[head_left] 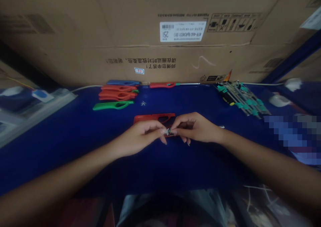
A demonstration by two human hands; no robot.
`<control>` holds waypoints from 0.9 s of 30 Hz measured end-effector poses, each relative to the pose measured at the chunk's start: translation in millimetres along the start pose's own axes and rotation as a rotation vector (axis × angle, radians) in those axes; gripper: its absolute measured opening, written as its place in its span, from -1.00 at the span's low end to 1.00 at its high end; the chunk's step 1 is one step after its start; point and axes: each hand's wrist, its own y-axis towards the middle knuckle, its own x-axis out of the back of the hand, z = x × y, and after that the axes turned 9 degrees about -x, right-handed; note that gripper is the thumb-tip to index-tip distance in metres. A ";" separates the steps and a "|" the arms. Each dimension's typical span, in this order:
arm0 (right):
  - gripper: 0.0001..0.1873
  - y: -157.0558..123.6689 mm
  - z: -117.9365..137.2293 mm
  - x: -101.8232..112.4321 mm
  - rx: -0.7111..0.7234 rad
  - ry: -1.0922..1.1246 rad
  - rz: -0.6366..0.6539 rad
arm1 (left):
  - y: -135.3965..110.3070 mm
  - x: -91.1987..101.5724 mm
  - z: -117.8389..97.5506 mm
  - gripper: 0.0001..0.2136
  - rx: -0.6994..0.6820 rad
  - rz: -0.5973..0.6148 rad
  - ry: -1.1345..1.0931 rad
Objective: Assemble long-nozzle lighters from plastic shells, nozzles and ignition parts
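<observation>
Just below the middle of the frame the person's two hands meet over the blue-covered table (75, 136). The left hand (140, 136) comes in from the lower left and the right hand (197, 128) from the lower right. Both are closed in a fingertip pinch on the same small metal part (168, 132), which sits between thumb and forefinger of each, so neither hand is nearer to it than the other. The part is too small and blurred to tell its shape or which way it points. Directly behind the fingertips, toward the top of the frame, lies a red plastic handle (153, 118). It lies flat with its long axis running left to right across the picture and its cut-out opening at the right end, close by the pinch. The knuckles hide its near edge, so it cannot be told whether the part touches it. Farther up and to the left is a small stack of like handles (117, 93) in blue, orange and green, their long axes also left to right. A red-handled tool (163, 85) lies by the cardboard box (100, 36) that fills the top of the frame. A bundle of green-handled screwdrivers (240, 98) rests at the upper right, well apart from both hands.
</observation>
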 end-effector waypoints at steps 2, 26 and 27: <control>-0.78 0.1 -0.7 0.3 0.004 -0.004 -0.001 | 0.1 0.1 0.1 -0.73 0.000 0.001 -0.001; -0.78 0.8 1.4 -4.6 0.007 -0.029 -0.058 | 0.5 -5.4 0.4 -0.70 -0.006 -0.055 0.026; -0.78 0.8 1.4 -4.7 0.004 -0.030 -0.059 | 0.7 -5.6 0.2 -0.70 -0.007 -0.055 0.026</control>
